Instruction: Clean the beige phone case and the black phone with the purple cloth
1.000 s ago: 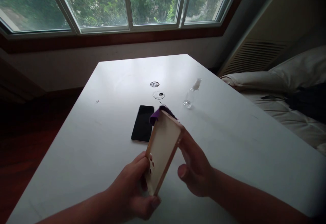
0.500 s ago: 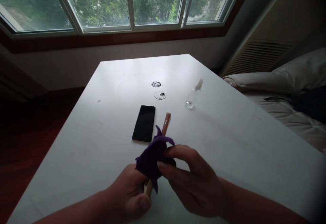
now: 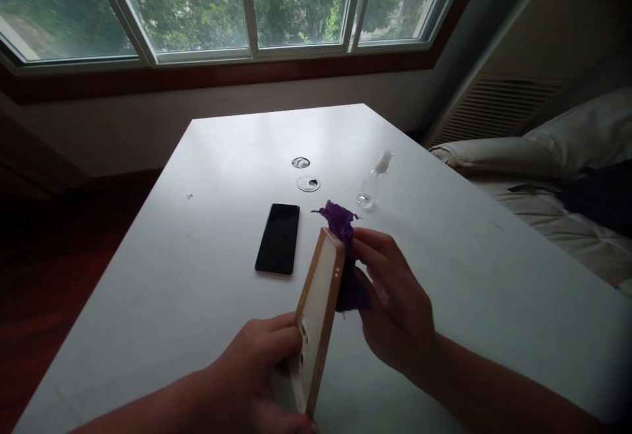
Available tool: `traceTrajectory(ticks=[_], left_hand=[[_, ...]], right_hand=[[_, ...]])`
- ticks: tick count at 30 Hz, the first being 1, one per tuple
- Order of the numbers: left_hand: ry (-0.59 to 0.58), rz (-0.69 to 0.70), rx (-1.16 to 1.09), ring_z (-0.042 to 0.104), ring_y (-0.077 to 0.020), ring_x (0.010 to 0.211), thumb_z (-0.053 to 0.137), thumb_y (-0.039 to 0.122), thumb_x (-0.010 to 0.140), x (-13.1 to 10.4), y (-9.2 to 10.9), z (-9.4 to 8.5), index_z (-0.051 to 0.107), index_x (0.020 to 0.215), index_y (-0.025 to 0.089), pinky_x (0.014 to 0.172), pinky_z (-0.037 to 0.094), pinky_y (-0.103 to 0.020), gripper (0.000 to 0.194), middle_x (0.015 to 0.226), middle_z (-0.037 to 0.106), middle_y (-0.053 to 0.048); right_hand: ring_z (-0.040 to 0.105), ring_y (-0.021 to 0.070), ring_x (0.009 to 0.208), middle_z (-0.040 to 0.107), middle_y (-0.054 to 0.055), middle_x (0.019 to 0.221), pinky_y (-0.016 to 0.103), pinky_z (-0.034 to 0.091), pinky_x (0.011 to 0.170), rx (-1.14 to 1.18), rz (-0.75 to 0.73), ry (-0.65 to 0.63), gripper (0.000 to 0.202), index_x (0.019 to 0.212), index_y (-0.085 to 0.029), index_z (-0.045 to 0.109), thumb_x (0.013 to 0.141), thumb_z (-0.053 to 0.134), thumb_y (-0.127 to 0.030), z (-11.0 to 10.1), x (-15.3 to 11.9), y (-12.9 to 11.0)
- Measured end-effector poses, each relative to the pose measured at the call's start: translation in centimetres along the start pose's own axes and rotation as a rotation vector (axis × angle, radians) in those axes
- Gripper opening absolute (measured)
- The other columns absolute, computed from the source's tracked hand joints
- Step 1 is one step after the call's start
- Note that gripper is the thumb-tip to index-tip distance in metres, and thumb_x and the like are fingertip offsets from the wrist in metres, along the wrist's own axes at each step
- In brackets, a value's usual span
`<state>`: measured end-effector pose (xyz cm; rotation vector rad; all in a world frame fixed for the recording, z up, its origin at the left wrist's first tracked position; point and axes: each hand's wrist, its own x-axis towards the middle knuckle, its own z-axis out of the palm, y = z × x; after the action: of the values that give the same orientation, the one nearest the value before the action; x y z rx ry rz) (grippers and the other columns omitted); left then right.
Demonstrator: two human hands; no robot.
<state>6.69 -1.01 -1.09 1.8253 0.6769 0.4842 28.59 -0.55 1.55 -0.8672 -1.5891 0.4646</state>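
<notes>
A phone case [image 3: 318, 305] with a tan rim and pale inside is held on edge above the table, its inner side turned toward the left. My left hand [image 3: 251, 368] grips the camera-hole end of the case, fingers on one edge and thumb below. At the far end, my right hand [image 3: 395, 289] holds a crumpled purple cloth [image 3: 340, 220] against the outer side of the case. Part of the cloth is hidden behind the case. Beyond my left hand a black smartphone [image 3: 278, 240] lies flat, screen up.
A clear spray bottle [image 3: 374, 184] lies on its side at the right of the white table [image 3: 222, 164]. Two round fittings, a cable hole [image 3: 301, 162] and its cover [image 3: 309, 184], sit behind the phone. A sofa [image 3: 538, 157] borders the right side.
The case has turned and tilted, so its inside now shows. My right hand moved with the cloth from the near edge to the far end's outer side.
</notes>
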Motion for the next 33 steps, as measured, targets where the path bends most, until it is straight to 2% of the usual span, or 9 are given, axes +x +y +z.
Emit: traceTrajectory(ticks=[8, 15, 19, 22, 26, 29, 33], left_hand=[[-0.014, 0.065, -0.102, 0.039, -0.0132, 0.067, 0.068, 0.065, 0.075, -0.6, -0.5, -0.2, 0.052, 0.084, 0.017, 0.06, 0.033, -0.027, 0.051, 0.086, 0.049, -0.006], [0.007, 0.091, -0.213, 0.04, -0.0138, 0.069, 0.058, 0.066, 0.085, -0.5, -0.1, -0.3, 0.052, 0.087, 0.017, 0.062, 0.034, -0.026, 0.05, 0.083, 0.048, -0.005], [0.005, 0.102, -0.162, 0.04, -0.0141, 0.07, 0.055, 0.068, 0.085, -0.4, 0.0, -0.4, 0.051, 0.084, 0.016, 0.063, 0.034, -0.027, 0.052, 0.081, 0.049, -0.004], [0.002, 0.079, -0.086, 0.039, -0.0138, 0.068, 0.056, 0.072, 0.081, -0.4, -0.2, -0.3, 0.047, 0.076, 0.017, 0.062, 0.033, -0.028, 0.056, 0.078, 0.049, -0.004], [-0.04, 0.067, 0.047, 0.036, -0.0122, 0.061, 0.06, 0.078, 0.072, -0.1, 0.0, -0.2, 0.043, 0.069, 0.018, 0.057, 0.033, -0.026, 0.063, 0.072, 0.046, -0.002], [-0.069, 0.062, 0.09, 0.042, -0.0133, 0.062, 0.062, 0.076, 0.071, 0.0, 0.3, -0.3, 0.047, 0.068, 0.018, 0.059, 0.039, -0.026, 0.06, 0.072, 0.047, -0.003], [-0.074, 0.072, 0.092, 0.045, -0.0145, 0.064, 0.064, 0.072, 0.072, 0.0, 0.5, -0.4, 0.051, 0.07, 0.018, 0.062, 0.043, -0.025, 0.055, 0.073, 0.048, -0.004]], right_hand=[[0.061, 0.0179, 0.096, 0.059, 0.011, 0.115, 0.032, 0.058, 0.08, 0.0, -0.026, -0.174, 0.044, 0.129, -0.019, 0.058, 0.088, 0.055, -0.001, 1.0, 0.1, -0.5], [0.064, 0.0187, 0.098, 0.062, 0.012, 0.114, 0.031, 0.06, 0.08, 0.049, -0.153, -0.318, 0.05, 0.13, -0.018, 0.055, 0.083, 0.059, 0.001, 0.9, 0.2, -1.2], [0.066, 0.0187, 0.098, 0.062, 0.012, 0.114, 0.029, 0.061, 0.08, -0.001, -0.251, -0.28, 0.055, 0.132, -0.016, 0.056, 0.081, 0.061, 0.003, 0.5, 0.3, -1.7], [0.066, 0.0184, 0.1, 0.061, 0.012, 0.114, 0.028, 0.061, 0.079, -0.054, -0.256, -0.221, 0.057, 0.134, -0.019, 0.056, 0.082, 0.06, 0.003, 0.1, 0.2, -1.8], [0.06, 0.0204, 0.108, 0.057, 0.012, 0.118, 0.031, 0.058, 0.084, -0.132, -0.191, -0.09, 0.059, 0.134, -0.02, 0.058, 0.081, 0.06, 0.006, -0.3, -0.2, -1.4], [0.058, 0.021, 0.111, 0.054, 0.012, 0.123, 0.033, 0.056, 0.087, -0.124, -0.114, 0.006, 0.057, 0.134, -0.02, 0.061, 0.083, 0.059, 0.005, -0.3, -0.3, -1.0], [0.057, 0.0214, 0.112, 0.054, 0.011, 0.124, 0.034, 0.055, 0.086, -0.076, -0.039, 0.022, 0.053, 0.134, -0.024, 0.062, 0.088, 0.055, 0.002, 0.0, -0.1, -0.7]])
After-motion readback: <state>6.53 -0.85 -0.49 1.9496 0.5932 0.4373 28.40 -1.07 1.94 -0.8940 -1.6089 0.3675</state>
